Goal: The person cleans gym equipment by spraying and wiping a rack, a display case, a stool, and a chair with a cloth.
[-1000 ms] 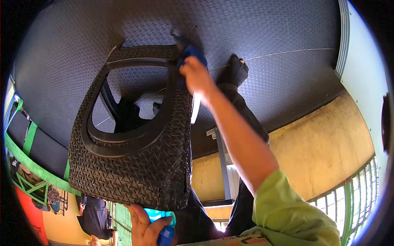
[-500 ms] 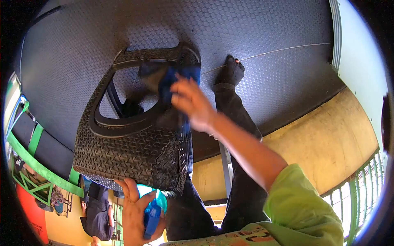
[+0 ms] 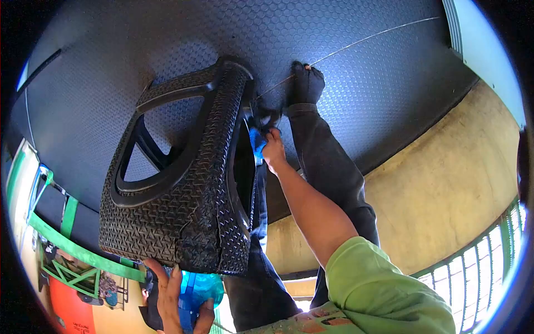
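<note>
A black woven-pattern frame [image 3: 161, 222] with large openings stands tilted before me. My right hand [image 3: 273, 149] is closed on a blue cloth [image 3: 257, 143] beside the frame's right side. At the frame's lower edge, my left hand [image 3: 177, 300] is wrapped round a blue bottle [image 3: 200, 292], with fingertips touching the frame's underside. The bottle's lower part is cut off by the view's edge. A cracked, rough patch [image 3: 200, 245] shows on the frame's lower right corner.
My foot [image 3: 308, 83] rests on the dark textured floor [image 3: 378, 100]. A tan curved surface [image 3: 445, 178] lies at right. Green railings [image 3: 83, 245] stand at lower left, and part of a person in dark clothing [image 3: 150, 303] shows there.
My right hand and the cloth have moved from the frame's top face to its right side. The frame appears turned, showing more of that side. Less of the other person is visible.
</note>
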The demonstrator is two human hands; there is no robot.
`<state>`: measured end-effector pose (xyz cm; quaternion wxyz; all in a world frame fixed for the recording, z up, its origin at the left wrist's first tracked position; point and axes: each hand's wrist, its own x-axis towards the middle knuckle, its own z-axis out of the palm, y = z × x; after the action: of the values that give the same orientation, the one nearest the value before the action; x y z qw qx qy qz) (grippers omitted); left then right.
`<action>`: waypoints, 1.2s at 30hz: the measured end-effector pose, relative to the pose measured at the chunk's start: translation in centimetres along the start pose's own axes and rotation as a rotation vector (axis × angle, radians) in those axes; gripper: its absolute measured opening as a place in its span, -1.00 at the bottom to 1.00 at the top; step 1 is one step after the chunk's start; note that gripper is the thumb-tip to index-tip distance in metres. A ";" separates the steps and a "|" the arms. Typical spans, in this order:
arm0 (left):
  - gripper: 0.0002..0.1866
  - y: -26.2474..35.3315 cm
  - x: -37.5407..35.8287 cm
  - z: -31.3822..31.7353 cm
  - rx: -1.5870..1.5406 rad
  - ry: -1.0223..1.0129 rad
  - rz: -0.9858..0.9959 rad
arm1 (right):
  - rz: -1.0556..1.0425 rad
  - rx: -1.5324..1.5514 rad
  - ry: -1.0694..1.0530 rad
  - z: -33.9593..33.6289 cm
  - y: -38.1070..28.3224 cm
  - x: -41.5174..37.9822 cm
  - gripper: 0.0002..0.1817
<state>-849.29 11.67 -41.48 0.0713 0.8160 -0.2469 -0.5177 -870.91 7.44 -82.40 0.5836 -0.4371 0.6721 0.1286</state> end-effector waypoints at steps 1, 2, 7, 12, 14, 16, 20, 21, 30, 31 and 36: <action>-0.17 -0.1 -0.1 0.0 0.007 0.005 0.004 | -0.039 0.092 0.061 0.8 0.3 0.8 -0.59; -0.17 -0.3 -0.1 0.1 0.010 0.011 0.005 | -0.107 0.138 0.051 0.3 -3.9 1.2 -0.60; -0.18 -1.6 -0.1 0.0 0.024 0.036 0.005 | -0.574 -0.006 0.150 1.4 -7.1 2.5 -0.53; -0.19 -2.6 -1.1 -0.3 0.062 0.037 0.017 | -0.109 0.187 0.231 -0.7 -4.5 -0.5 -0.60; -0.20 -2.6 -1.4 -0.1 0.066 0.014 0.020 | -0.278 0.211 0.330 -2.6 -8.7 3.1 -0.65; -0.18 -1.3 -0.7 0.1 0.042 -0.021 0.003 | -0.339 0.212 0.422 -2.9 -8.7 2.9 -0.70; -0.16 0.5 0.4 0.1 0.045 -0.054 -0.063 | -0.005 0.159 0.554 -1.8 2.7 -6.4 -0.75; -0.19 0.3 0.6 -0.2 -0.002 -0.088 -0.007 | -0.013 0.156 0.485 -2.8 1.7 -7.1 -0.76; -0.17 -1.8 1.1 -1.4 -0.322 -0.119 0.227 | -0.980 -0.227 -0.841 -9.7 -28.1 -19.4 -0.65; -0.17 -2.2 0.5 -1.3 -0.335 -0.092 0.220 | -0.973 -0.323 -0.827 -8.8 -27.9 -19.9 -0.61; -0.13 -5.3 -3.0 -1.2 -0.533 0.394 -0.009 | -0.714 -0.492 -0.594 -8.2 -25.6 -18.4 -0.52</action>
<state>-847.51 17.52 -40.45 0.3264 0.8543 -0.0805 -0.3965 -858.71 -5.07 -54.90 0.6366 -0.7078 0.2369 0.1941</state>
